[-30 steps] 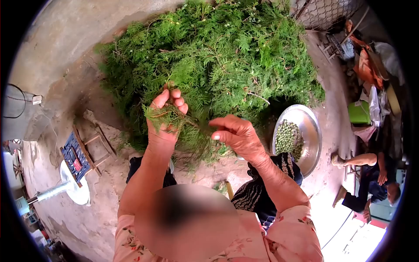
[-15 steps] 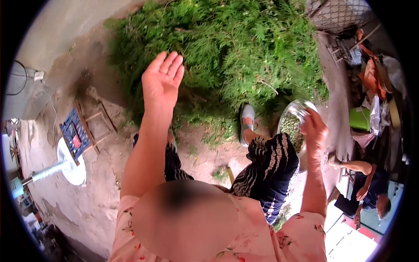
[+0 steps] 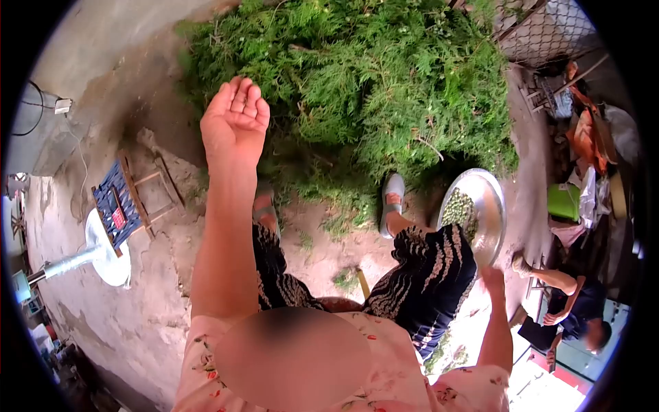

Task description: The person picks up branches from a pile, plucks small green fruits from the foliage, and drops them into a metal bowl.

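My left hand (image 3: pixel 237 120) is raised palm up over the near left part of a heap of green conifer branches (image 3: pixel 364 89). Its fingers are loosely curled, and nothing shows in the palm. Beside my right knee stands a shiny metal basin (image 3: pixel 491 237) with small green cones or berries (image 3: pixel 458 210) gathered on its left side. My right hand (image 3: pixel 492 278) is at the basin's near rim and appears to touch it. Its fingers are hidden, so their grip cannot be made out.
A small stool (image 3: pixel 117 206) and a white fan (image 3: pixel 110 254) are on the left. Another person (image 3: pixel 576 309) sits at the lower right. Bags and a green container (image 3: pixel 564 202) line the right side, below wire mesh (image 3: pixel 552 31).
My right hand has drawn back from over the basin to its near rim, exposing bare metal inside. My left hand has shifted slightly left, its fingers curling more. The view has shifted slightly.
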The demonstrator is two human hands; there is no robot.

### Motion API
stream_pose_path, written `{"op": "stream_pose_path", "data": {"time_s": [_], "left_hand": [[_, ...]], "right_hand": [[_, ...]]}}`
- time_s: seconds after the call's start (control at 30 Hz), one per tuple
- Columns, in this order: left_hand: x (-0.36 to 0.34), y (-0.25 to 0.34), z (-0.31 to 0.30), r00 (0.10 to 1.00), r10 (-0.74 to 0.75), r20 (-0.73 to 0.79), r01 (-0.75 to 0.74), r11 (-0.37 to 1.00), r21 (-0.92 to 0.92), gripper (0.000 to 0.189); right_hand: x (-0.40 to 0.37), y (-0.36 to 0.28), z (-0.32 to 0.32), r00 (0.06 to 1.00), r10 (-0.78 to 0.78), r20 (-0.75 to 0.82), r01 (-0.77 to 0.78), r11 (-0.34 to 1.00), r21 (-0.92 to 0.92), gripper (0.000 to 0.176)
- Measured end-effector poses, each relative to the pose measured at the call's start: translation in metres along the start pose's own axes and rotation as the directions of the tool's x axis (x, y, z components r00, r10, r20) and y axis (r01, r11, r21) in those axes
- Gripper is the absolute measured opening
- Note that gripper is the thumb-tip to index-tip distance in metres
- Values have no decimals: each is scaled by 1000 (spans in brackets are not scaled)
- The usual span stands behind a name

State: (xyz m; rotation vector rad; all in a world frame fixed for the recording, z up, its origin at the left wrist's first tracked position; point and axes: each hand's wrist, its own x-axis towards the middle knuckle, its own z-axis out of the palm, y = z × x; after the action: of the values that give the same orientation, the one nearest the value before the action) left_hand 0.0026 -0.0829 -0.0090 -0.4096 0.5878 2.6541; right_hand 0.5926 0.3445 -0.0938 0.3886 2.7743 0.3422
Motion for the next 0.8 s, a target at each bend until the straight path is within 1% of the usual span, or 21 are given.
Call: {"op": "stream_pose_path", "data": {"time_s": [0.03, 0.07, 0.1, 0.13, 0.17, 0.2, 0.23, 0.27, 0.3, 0.33, 0.37, 0.43, 0.5, 0.53, 0.57, 0.6, 0.63, 0.7, 0.73, 0.77, 0.8], "left_hand": [[1, -4, 1, 1000, -1, 13, 1, 1000, -8, 18], [2, -8, 0, 999, -24, 23, 24, 1000, 6, 18], [2, -10, 0, 999, -42, 31, 42, 999, 23, 18], [-1, -13, 4, 998, -53, 32, 51, 997, 53, 18], [-1, -17, 6, 998, -47, 44, 45, 998, 53, 18], [-1, -20, 7, 997, -59, 45, 56, 997, 61, 18], [0, -23, 9, 996, -70, 47, 66, 995, 71, 17], [-2, -26, 14, 997, -71, 1, 71, 994, 83, 17], [-1, -27, 15, 998, -62, 12, 61, 995, 84, 17], [0, -27, 15, 997, -71, 20, 68, 993, 99, 17], [0, -28, 15, 996, -83, 24, 80, 990, 114, 17], [0, -28, 16, 996, -83, 21, 80, 990, 115, 16], [0, -29, 15, 996, -85, 13, 83, 990, 111, 16], [-1, -30, 18, 996, -84, -9, 84, 989, 124, 16], [-2, -31, 19, 997, -81, -10, 82, 988, 128, 16], [-3, -32, 19, 995, -101, -13, 102, 986, 134, 16], [-3, -33, 19, 993, -121, -13, 122, 983, 139, 16], [-4, -33, 19, 992, -128, -2, 127, 982, 140, 15], [-4, -33, 19, 991, -135, -14, 136, 978, 160, 16], [-5, -34, 19, 989, -143, -24, 145, 973, 180, 16], [-5, -35, 19, 989, -146, -19, 147, 973, 177, 16]], "right_hand": [[49, 23, 34, 954, 209, 215, -279, 884, 376, 19], [119, -19, -50, 962, 209, 173, -257, 908, 332, 22], [163, -23, -32, 936, 352, 28, -267, 651, 710, 28], [216, -57, -88, 933, 341, 119, -324, 644, 693, 29], [254, -95, -144, 921, 296, 254, -350, 339, 873, 27], [290, -115, -162, 909, 246, 336, -389, 211, 897, 30], [322, -132, -170, 931, 226, 286, -328, 177, 928, 30], [349, -151, -172, 950, 248, 191, -237, 174, 956, 31], [378, -165, -168, 959, 268, 89, -139, 174, 975, 33], [412, -171, -149, 936, 340, -87, -45, 361, 931, 34], [432, -181, -144, 888, 376, -263, 21, 539, 842, 35], [454, -199, -141, 766, 421, -485, -27, 776, 631, 41], [475, -202, -127, 787, 397, -471, 12, 754, 656, 42], [476, -209, -129, 871, 417, -258, -98, 664, 741, 38], [476, -217, -133, 913, 406, -32, -225, 570, 790, 35], [474, -228, -141, 890, 452, -56, -270, 622, 735, 34], [473, -233, -148, 890, 453, -57, -269, 621, 736, 34], [472, -238, -158, 887, 459, 60, -345, 569, 746, 32], [469, -238, -158, 890, 456, 11, -313, 595, 740, 27], [465, -238, -160, 889, 458, 10, -314, 595, 740, 27], [461, -237, -163, 880, 473, -43, -244, 527, 814, 24]]}}
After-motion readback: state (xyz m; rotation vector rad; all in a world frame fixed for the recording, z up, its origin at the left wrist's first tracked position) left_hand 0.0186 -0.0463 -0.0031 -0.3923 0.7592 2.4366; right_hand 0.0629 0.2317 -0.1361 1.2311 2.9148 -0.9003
